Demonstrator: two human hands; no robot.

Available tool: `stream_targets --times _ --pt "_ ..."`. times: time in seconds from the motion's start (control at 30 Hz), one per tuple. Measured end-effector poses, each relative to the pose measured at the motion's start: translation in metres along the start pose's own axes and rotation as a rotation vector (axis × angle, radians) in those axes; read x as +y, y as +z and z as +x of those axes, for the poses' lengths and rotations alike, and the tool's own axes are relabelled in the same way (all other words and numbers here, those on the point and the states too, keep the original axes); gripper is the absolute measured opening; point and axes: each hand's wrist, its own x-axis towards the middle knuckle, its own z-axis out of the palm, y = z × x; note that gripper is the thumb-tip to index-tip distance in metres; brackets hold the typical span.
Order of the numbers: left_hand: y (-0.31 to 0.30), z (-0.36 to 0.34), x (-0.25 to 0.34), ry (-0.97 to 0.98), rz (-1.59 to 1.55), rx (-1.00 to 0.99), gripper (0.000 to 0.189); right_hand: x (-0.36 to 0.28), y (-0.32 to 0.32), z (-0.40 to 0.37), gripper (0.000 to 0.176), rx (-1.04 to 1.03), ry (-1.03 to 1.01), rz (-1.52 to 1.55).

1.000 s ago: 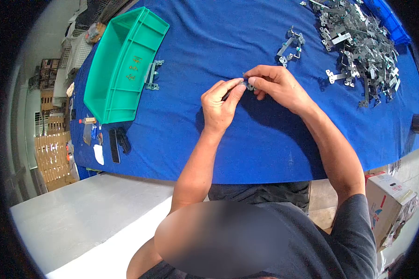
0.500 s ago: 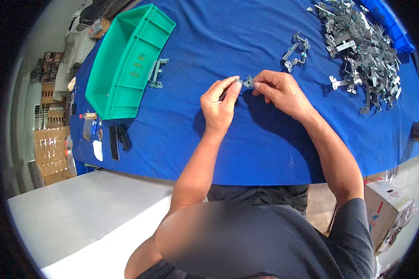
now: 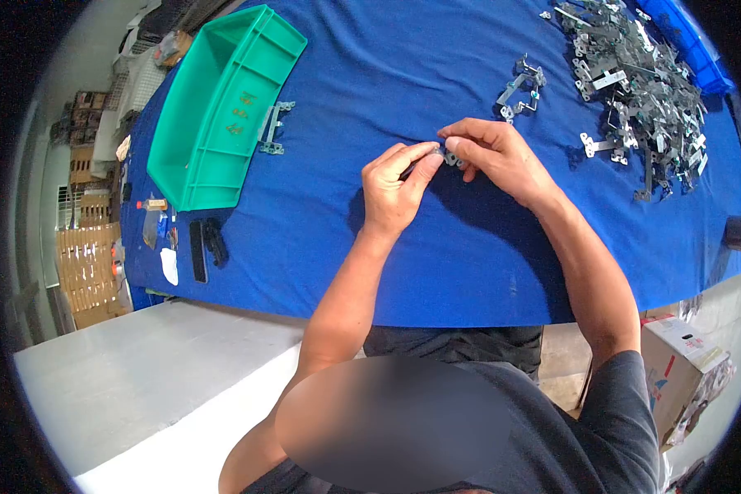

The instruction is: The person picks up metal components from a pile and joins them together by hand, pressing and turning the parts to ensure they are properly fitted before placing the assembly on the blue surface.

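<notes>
Between my hands, above the blue cloth, is a small shiny metal bracket [image 3: 450,157], mostly covered by fingers. My left hand [image 3: 393,188] is closed, pinching the bracket's left end between thumb and fingertips. From the other side, my right hand [image 3: 502,160] is closed on its right part, thumb against it and fingers curled. Just beyond my right hand lies a similar metal bracket [image 3: 514,85] on the cloth. Another bracket [image 3: 273,128] rests beside the green bin at left.
The green plastic bin [image 3: 222,177] stands at left. A large pile of metal brackets [image 3: 638,90] covers the right side, next to a blue bin [image 3: 700,49]. A dark phone-like slab [image 3: 198,250], a small bottle [image 3: 152,205] and white paper [image 3: 169,266] lie at near left.
My hands have drawn closer together, the left shifting right. My right fingers now cover more of the bracket, which has turned. The view has shifted slightly.
</notes>
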Motion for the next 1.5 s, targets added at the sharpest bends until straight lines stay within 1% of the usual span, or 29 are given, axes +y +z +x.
stream_targets --times 0.07,0.1,0.17,0.2,0.27,0.3,0.4,0.53,0.63,0.73,0.8,0.87,1.0,1.1,1.2,1.27,1.37,1.4,1.47,1.5 --pt "-0.001 0.001 0.005 -0.008 0.022 -0.046 0.015 0.003 -0.003 0.0 0.023 -0.039 0.013 -0.061" --pt "-0.002 0.001 0.006 -0.012 0.033 -0.068 0.015 0.003 -0.002 0.0 0.023 0.015 0.013 -0.015" --pt "-0.002 0.0 0.004 -0.007 0.039 -0.046 0.015 0.002 0.001 0.0 0.023 0.121 0.014 0.076" --pt "-0.002 0.0 0.002 -0.004 0.042 -0.032 0.015 0.001 0.001 0.0 0.022 0.129 0.027 0.064" --pt "-0.001 -0.001 -0.001 -0.011 0.014 0.06 0.017 0.001 0.002 0.002 0.022 0.144 0.052 0.041" --pt "-0.002 -0.001 -0.002 -0.013 0.001 0.107 0.018 0.0 0.002 0.001 0.021 0.108 0.041 -0.031" --pt "-0.004 -0.001 -0.001 -0.062 -0.036 0.142 0.018 -0.003 0.003 -0.001 0.021 0.004 0.007 -0.214" --pt "-0.003 -0.002 -0.001 -0.116 -0.082 0.134 0.018 -0.007 0.003 -0.003 0.02 0.02 0.024 -0.261" --pt "-0.002 0.0 -0.003 -0.049 -0.072 0.139 0.018 -0.007 0.003 -0.003 0.019 0.022 0.015 -0.269" --pt "-0.005 -0.002 -0.002 -0.098 -0.056 0.078 0.018 -0.007 0.003 -0.003 0.018 0.026 0.015 -0.264" --pt "-0.003 -0.001 0.0 -0.036 -0.013 0.07 0.016 -0.009 0.003 -0.003 0.017 0.024 0.029 -0.264" --pt "0.0 0.0 -0.001 0.021 -0.007 0.098 0.016 -0.006 0.002 -0.003 0.018 0.028 0.032 -0.218" --pt "-0.003 0.0 0.001 -0.039 -0.014 0.071 0.016 -0.001 0.002 -0.001 0.021 0.032 0.021 -0.023" --pt "-0.001 0.0 0.001 -0.026 0.004 0.043 0.016 -0.006 0.001 -0.001 0.024 0.009 0.059 0.029" --pt "-0.002 0.0 0.003 -0.009 0.008 -0.024 0.016 0.002 -0.002 0.001 0.025 -0.039 0.026 -0.05" --pt "-0.003 0.0 0.002 -0.003 0.018 -0.07 0.016 0.0 -0.002 -0.001 0.025 0.043 0.036 -0.013" --pt "-0.001 0.0 -0.001 0.023 0.003 0.009 0.015 0.001 0.002 0.001 0.023 0.158 0.023 0.099" --pt "-0.002 0.0 0.0 -0.012 -0.012 0.05 0.016 0.001 0.003 0.002 0.022 0.194 0.013 0.146" --pt "-0.005 0.0 0.0 -0.082 -0.041 0.132 0.016 -0.005 0.003 -0.001 0.022 0.092 0.073 -0.065" --pt "-0.005 0.0 -0.001 -0.126 -0.073 0.14 0.017 -0.008 0.003 -0.003 0.021 0.043 0.104 -0.17"
